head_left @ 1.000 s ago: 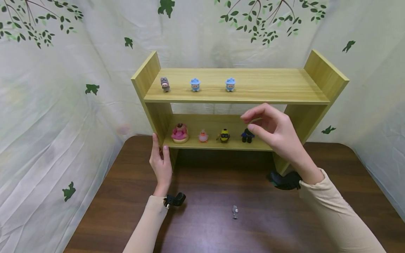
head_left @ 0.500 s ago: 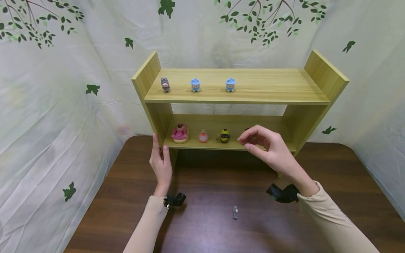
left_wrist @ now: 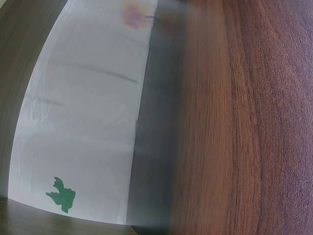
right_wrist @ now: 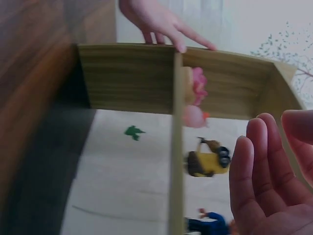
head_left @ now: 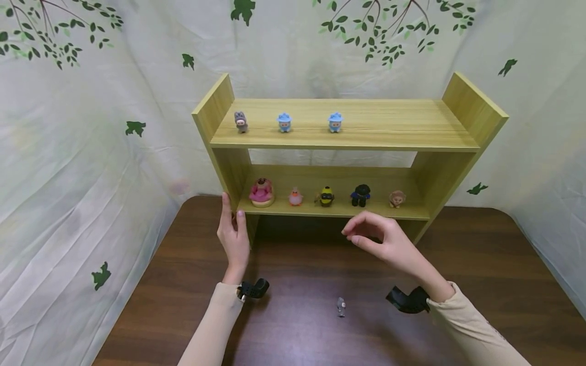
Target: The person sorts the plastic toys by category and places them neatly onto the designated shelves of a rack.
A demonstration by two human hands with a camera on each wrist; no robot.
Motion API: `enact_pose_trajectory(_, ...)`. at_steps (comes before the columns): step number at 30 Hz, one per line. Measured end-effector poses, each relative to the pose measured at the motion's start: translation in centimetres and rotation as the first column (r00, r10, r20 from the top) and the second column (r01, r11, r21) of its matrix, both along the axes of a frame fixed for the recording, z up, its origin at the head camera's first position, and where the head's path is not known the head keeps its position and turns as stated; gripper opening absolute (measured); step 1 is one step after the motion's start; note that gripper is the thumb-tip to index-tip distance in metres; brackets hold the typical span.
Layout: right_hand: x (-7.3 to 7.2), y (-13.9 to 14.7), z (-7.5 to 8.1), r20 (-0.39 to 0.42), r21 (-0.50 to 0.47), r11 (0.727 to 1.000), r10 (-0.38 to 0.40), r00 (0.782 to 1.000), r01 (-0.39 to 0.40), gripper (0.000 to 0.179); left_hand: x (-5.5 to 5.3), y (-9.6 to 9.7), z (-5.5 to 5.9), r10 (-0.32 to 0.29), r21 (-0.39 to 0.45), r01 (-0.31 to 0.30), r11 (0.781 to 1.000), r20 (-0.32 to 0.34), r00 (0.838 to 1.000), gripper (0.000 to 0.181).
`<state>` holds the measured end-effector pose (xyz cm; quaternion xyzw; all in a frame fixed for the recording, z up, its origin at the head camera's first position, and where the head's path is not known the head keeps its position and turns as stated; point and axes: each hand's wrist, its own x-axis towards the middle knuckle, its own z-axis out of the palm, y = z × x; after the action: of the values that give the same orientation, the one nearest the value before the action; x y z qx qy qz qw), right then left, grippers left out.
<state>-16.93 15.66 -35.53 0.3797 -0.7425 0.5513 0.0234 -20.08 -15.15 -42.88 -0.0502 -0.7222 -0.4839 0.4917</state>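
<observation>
My left hand rests with straight fingers against the left side of the wooden shelf; its thumb is at the lower board's front edge. My right hand hovers in front of the lower board, fingers loosely bent, holding nothing. On the lower board stand a pink bear figurine, a pink duck figurine, a yellow figurine with black goggles, a black figurine with blue and a small brown maned figurine. Below my right hand, a small grey figurine lies on the table.
The upper board carries a grey eared figurine and two figurines in blue hats, one left and one right. The dark wooden table runs under the shelf. A leaf-printed white cloth hangs behind.
My right hand has moved down and away from the lower board toward the table, uncovering the black and brown figurines. My left hand has stayed at the shelf's side.
</observation>
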Motion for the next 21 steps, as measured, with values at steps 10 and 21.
enact_pose_trajectory(10,0.8,0.2,-4.3,0.054,0.045,0.999,0.017,0.998,-0.02,0.019,0.0,0.1,0.1,0.004,0.008,-0.004,1.0,0.014,1.0,0.055)
enact_pose_trajectory(21,1.8,0.7,-8.0,0.145,0.083,0.996,0.006,0.989,-0.018,0.019,0.1,0.0,0.0,-0.004,0.009,0.004,1.0,0.018,1.0,0.054)
